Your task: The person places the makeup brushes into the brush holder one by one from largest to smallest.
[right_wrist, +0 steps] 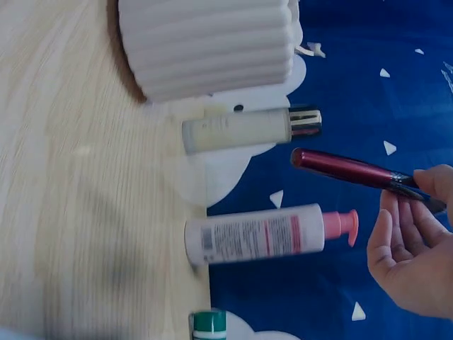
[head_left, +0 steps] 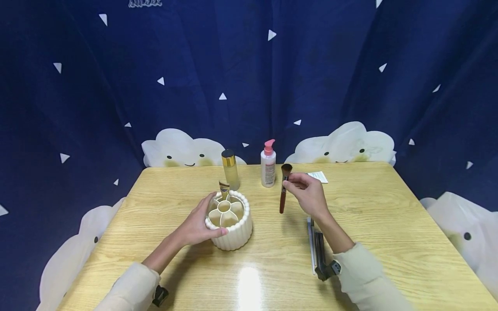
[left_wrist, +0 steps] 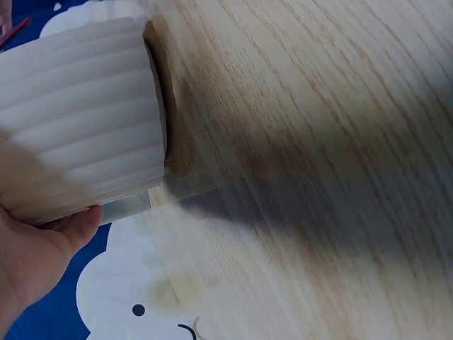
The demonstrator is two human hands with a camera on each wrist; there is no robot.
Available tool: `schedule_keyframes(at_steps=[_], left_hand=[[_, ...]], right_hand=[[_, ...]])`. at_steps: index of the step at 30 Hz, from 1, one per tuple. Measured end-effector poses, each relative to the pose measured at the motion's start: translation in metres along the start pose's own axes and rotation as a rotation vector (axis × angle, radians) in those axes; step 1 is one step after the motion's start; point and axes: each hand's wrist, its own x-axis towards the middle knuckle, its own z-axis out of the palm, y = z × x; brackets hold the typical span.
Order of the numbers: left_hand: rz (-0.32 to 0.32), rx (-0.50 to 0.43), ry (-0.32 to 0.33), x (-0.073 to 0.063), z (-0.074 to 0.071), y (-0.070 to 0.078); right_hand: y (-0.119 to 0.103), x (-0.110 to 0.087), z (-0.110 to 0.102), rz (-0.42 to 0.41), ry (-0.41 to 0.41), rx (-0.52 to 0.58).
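A cream ribbed holder with petal-shaped compartments stands on the table. My left hand grips it from the left side, thumb across the front of the rim and fingers around the back. One brush with a gold ferrule sticks up from a rear compartment. To the right of the holder, my right hand pinches a makeup brush near its bristles, raised above the table. The brush stands nearly upright, dark bristles up. Its glossy red handle shows in the right wrist view, its end free.
Behind the holder stands a yellowish bottle with a black and gold cap. A white pump bottle with a pink top is beside it. A white item lies behind my right hand. A slim grey-handled brush lies by my right forearm.
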Motion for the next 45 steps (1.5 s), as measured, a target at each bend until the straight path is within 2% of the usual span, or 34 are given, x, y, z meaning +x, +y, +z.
schedule_keyframes(at_steps=[14,23,30,37,45], left_hand=[[-0.002,-0.012,0.002,0.0,0.0,0.0],[0.0,-0.028,0.002,0.001,0.0,0.0],[0.005,-0.031,0.0,0.001,0.0,0.0],[0.003,-0.023,-0.001,0.001,-0.001,0.0],[0.011,-0.032,0.005,0.001,0.0,0.0]], right_hand=[[-0.023,0.018,0.054,-0.099,-0.006,0.195],[-0.027,0.017,0.078,-0.098,-0.039,0.211],[-0.029,0.012,0.087,-0.069,-0.065,0.207],[-0.016,0.009,0.098,-0.077,-0.103,0.196],[-0.006,0.004,0.105,-0.095,-0.114,0.116]])
